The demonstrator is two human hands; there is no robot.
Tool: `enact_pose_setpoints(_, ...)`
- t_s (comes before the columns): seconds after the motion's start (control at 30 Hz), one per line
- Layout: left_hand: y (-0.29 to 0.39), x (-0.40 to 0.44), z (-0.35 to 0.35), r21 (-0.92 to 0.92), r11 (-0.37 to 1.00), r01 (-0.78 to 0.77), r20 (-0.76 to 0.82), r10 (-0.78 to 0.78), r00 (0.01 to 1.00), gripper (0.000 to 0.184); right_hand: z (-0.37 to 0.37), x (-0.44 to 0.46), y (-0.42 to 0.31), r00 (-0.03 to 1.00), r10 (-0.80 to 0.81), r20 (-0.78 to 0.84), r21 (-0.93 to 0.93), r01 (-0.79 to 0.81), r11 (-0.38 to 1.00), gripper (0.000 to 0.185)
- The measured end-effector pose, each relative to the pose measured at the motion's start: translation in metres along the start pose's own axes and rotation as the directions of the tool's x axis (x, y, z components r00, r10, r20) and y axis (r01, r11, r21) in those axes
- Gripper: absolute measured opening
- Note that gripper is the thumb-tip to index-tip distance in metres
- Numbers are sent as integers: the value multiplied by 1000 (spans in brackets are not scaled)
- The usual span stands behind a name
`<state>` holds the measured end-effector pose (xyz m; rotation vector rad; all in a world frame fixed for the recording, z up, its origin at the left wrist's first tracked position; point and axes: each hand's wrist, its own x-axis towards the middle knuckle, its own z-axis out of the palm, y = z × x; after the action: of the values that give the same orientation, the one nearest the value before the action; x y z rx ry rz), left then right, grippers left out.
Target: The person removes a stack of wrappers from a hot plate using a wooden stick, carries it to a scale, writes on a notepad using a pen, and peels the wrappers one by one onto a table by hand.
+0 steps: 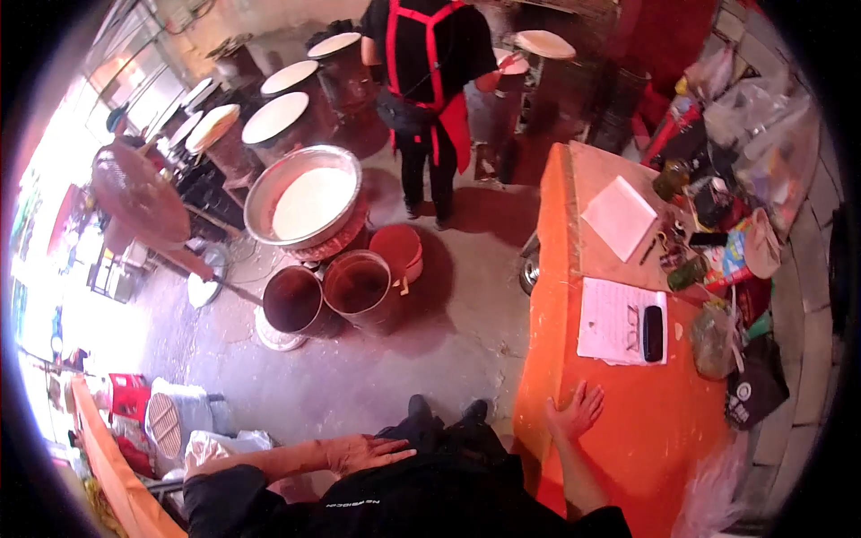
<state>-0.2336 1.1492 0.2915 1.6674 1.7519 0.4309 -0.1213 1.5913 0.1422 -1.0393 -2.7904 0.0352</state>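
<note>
My left hand [368, 454] lies flat across my dark clothing at the lap, fingers stretched out and holding nothing. On the orange tablecloth [619, 403] to the right rests my right hand [577, 411], fingers spread. Just beyond that hand are a sheet of paper with writing [603, 325] and a black phone-like object [653, 334] lying on it. A blank pinkish-white sheet [620, 218] lies farther up the table. Near the right edge sit a clear plastic bag [713, 341] and a black pouch [756, 386] with a white logo.
A metal basin [260, 202] of white batter-like stuff stands ahead, with two buckets [292, 300] [357, 285] before it. Several round white-topped stands [275, 117] line the back. A person [432, 54] with red straps faces away. A fan [141, 195] stands left.
</note>
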Motion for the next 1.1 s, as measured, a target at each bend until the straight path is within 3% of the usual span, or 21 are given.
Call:
enact_pose_setpoints(0.07,0,0,-4,16,1000,20,80,-21,997,108,5,1,1,999,-23,-25,-5,23,1000,90)
enact_pose_setpoints(0.2,-1,-5,1,-18,999,37,35,-37,999,99,10,-1,4,997,-33,-74,-22,31,999,90)
enact_pose_setpoints(0.3,-2,-10,1,-52,998,28,18,-27,999,94,12,0,4,1000,0,-22,-46,-1,999,91)
enact_pose_setpoints(0.9,-26,-62,7,-97,995,20,-2,-21,1000,119,18,-3,7,997,-69,-19,-99,67,993,91)
enact_pose_setpoints(1.03,-31,-76,12,-117,990,74,-29,-78,997,109,24,-1,7,995,-83,-53,-85,79,993,93)
enact_pose_setpoints(1.1,-33,-82,12,-144,985,100,-33,-106,994,105,14,-2,3,999,-41,21,-116,44,992,92)
